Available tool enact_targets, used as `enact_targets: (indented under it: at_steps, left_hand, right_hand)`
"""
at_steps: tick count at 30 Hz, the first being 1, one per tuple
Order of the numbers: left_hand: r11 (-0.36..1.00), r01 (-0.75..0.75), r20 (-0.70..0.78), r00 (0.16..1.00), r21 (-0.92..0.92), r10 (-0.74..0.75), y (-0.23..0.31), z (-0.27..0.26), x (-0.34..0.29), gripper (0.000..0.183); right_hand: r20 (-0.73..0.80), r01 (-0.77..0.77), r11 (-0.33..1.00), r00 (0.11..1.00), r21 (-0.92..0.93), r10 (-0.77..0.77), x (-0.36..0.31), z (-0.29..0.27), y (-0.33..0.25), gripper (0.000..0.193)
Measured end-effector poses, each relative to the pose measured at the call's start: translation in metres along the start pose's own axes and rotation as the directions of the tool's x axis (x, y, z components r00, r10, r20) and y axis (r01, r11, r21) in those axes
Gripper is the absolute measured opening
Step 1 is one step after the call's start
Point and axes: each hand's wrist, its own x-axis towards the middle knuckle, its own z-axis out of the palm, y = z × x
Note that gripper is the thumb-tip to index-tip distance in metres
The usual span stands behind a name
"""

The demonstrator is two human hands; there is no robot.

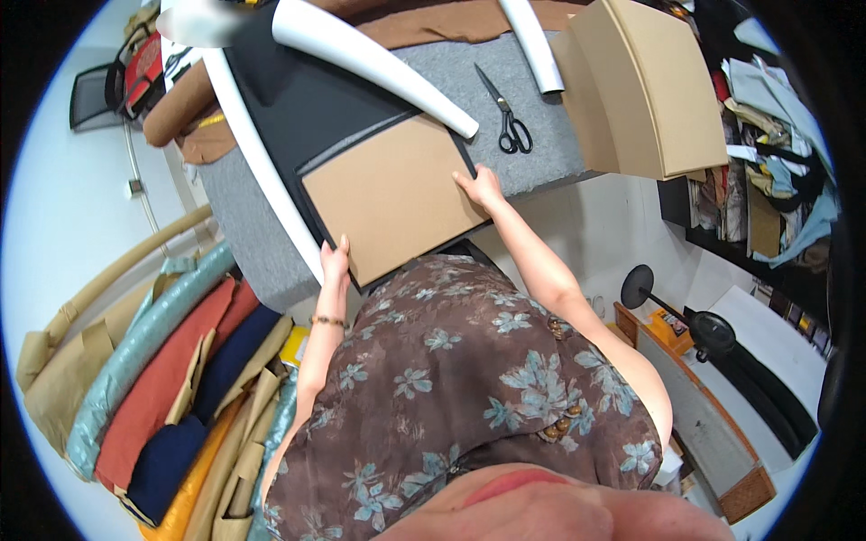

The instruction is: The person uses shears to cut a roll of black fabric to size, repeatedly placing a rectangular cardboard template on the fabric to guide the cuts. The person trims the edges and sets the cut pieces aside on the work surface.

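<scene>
Our left hand (335, 263) and right hand (484, 187) pinch one brown board (392, 198) by its sides; it lies over one black sheet (311, 104) on the worktop (248, 225), near one pair of scissors (507, 116).

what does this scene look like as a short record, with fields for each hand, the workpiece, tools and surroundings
left hand: left hand gripping the left edge, thumb on top
right hand: right hand gripping the right edge, thumb on top
workpiece: tan board, with black material beyond it
tool: black-handled scissors, right of the board, handles toward the person
surface: grey table
table's right end: large cardboard box
left side: colored fabric rolls below table level
</scene>
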Motion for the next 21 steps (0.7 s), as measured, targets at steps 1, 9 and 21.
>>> enact_targets:
  at_steps: [1,9,21]
  left_hand:
    - [1.000,-0.019,-0.005,1.000,0.013,0.020,-0.003,-0.007,-0.009,0.028]
    - [0.924,-0.383,-0.058,0.923,-0.008,0.381,0.046,-0.019,-0.116,0.029]
    - [-0.227,-0.847,0.488,0.043,0.480,0.872,0.251,-0.031,-0.197,0.018]
  right_hand:
    - [0.188,-0.106,0.977,0.980,0.184,0.070,-0.003,-0.009,0.002,0.044]
    - [0.487,-0.223,0.716,0.854,0.662,-0.184,-0.079,-0.060,0.010,0.032]
    - [-0.194,0.433,0.895,0.892,0.110,-0.408,0.032,-0.090,-0.052,0.023]
